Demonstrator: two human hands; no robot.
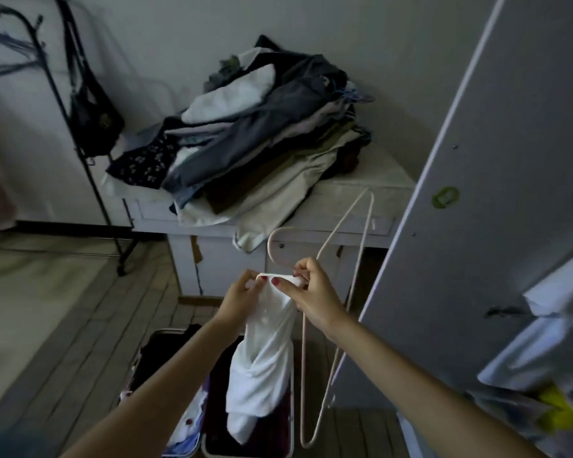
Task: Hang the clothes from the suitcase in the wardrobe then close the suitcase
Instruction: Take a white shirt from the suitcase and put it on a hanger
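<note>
A white garment [265,355] hangs from both my hands above the open suitcase [212,421] on the floor. My left hand [242,297] pinches its top edge at the left. My right hand [311,292] pinches the same edge at the right and also holds a pale wire hanger [344,292], whose hook curves up to the left and whose frame hangs down on the right. The suitcase holds dark and light clothes. The grey wardrobe door [477,193] stands open at the right.
A white table [361,206] straight ahead carries a tall pile of folded clothes [262,137]. A black coat stand [86,166] with a dark bag stands at the left. More clothes hang inside the wardrobe at the far right [543,342].
</note>
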